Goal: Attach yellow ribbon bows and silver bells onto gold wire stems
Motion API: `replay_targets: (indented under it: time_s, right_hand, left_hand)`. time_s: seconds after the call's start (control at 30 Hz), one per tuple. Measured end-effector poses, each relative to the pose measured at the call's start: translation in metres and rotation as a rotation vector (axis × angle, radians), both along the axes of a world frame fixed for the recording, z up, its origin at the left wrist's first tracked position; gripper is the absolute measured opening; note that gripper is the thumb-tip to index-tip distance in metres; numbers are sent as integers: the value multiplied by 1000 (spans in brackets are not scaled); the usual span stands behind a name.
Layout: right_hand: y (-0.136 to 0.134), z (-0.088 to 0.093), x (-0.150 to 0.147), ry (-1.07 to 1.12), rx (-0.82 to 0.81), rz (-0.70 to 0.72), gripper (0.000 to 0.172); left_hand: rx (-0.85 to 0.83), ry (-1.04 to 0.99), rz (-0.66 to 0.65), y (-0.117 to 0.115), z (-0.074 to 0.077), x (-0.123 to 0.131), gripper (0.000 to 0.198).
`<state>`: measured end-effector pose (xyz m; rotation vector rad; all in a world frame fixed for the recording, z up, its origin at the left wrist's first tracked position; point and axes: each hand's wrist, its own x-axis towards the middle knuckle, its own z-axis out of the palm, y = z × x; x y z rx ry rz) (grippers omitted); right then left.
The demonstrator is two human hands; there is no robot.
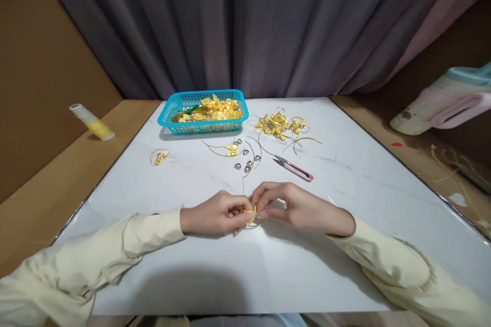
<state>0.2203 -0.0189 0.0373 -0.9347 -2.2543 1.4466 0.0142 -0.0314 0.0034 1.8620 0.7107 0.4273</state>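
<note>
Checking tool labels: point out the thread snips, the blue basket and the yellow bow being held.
thread snips [293, 168]: head view, middle, on the pink handle just behind the blades.
blue basket [203, 126]: head view, front wall.
yellow bow [251, 213]: head view, its visible yellow fold.

White tabletop [364, 199] w/ blue basket [203, 125], snips [293, 168], silver bells [245, 166], yellow bows [280, 125]; lone bow [161, 157] at left.
</note>
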Motion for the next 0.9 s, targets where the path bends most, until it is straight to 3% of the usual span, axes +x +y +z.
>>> replay_targets:
  time_s: [0.77, 0.9]
  right_hand:
    - [0, 0, -1, 8, -28, 1, 10]
    - [0, 1, -1, -11, -27, -18, 11]
  left_hand:
    - [-1, -3, -5, 0, 0, -1, 17]
    - [-72, -9, 37, 0, 1, 1, 17]
